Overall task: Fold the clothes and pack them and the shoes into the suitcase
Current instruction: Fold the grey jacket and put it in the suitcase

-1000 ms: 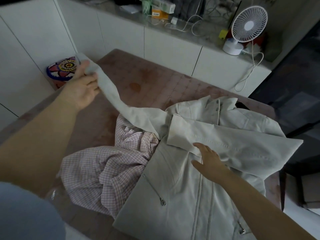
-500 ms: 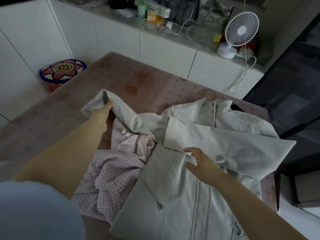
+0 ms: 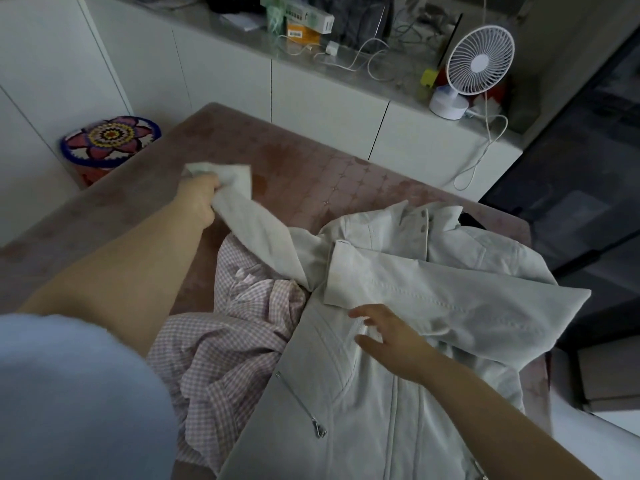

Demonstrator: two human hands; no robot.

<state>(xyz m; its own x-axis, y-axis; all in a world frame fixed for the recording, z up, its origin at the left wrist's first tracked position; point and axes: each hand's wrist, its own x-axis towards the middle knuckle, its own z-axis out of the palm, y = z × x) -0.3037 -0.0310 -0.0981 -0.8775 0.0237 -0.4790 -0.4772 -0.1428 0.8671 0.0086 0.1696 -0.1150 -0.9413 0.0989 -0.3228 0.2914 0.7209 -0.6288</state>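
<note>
Pale-grey zipped jacket's (image 3: 398,393) long sleeve (image 3: 256,230) is clenched at the cuff by the left hand (image 3: 197,202), above a crumpled pink-checked shirt (image 3: 221,344). Right hand (image 3: 391,337), fingers spread and empty, touches the jacket front; a hard tug could drag everything askew.

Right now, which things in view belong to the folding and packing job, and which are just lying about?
Belongs to the job: pale jacket, its sleeve in the grip of the left hand; right hand open over the jacket front; pink checked shirt.
Just lying about: white fan, patterned stool, charger cable, orange box on the counter.
</note>
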